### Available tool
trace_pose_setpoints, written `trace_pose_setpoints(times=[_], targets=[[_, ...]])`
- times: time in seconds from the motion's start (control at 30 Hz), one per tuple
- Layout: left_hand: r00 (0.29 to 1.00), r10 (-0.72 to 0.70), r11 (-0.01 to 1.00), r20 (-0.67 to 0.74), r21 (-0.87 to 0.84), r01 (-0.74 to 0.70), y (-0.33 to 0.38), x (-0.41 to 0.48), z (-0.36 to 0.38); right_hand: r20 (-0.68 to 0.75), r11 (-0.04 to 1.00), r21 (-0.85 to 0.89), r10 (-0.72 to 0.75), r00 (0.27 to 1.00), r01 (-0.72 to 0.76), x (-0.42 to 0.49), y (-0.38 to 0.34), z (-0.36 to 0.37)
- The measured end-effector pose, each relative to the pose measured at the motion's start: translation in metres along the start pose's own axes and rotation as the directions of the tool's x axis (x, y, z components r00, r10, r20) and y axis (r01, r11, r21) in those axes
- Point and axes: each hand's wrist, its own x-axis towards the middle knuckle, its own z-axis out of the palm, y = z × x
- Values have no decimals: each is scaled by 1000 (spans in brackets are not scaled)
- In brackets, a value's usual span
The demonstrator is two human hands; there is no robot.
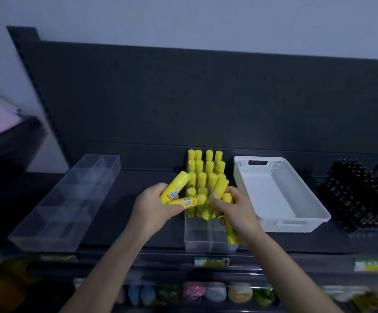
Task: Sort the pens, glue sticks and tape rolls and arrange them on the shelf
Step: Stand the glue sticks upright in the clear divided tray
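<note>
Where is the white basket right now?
In the head view, the white basket sits on the shelf right of centre, between the clear organizer holding upright yellow glue sticks and the black pens at far right.

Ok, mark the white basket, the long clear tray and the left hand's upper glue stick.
white basket (267, 195), head view, bare floor.
long clear tray (70, 199), head view, bare compartment floor.
upper glue stick (177, 183), head view, yellow body.

A single wide-angle head camera looks forward and down, close above the dark shelf, from its front.
</note>
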Motion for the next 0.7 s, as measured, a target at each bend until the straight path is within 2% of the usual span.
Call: trace_pose_setpoints(times=[0.23,0.4,0.5,0.7], targets=[[995,69,957,69,278,-86,-8,12,-1,-79,988,-152,-11,997,-1,-2,10,12],[995,86,948,59,303,-100,-9,16,7,-59,961,-278,-15,998,-2,2,12,11],[995,77,949,65,302,-93,-12,16,13,-37,955,-297,-14,999,3,5,13,11],[979,184,903,84,378,-202,-16,19,31,19,917,-395,-47,999,50,8,18,7]])
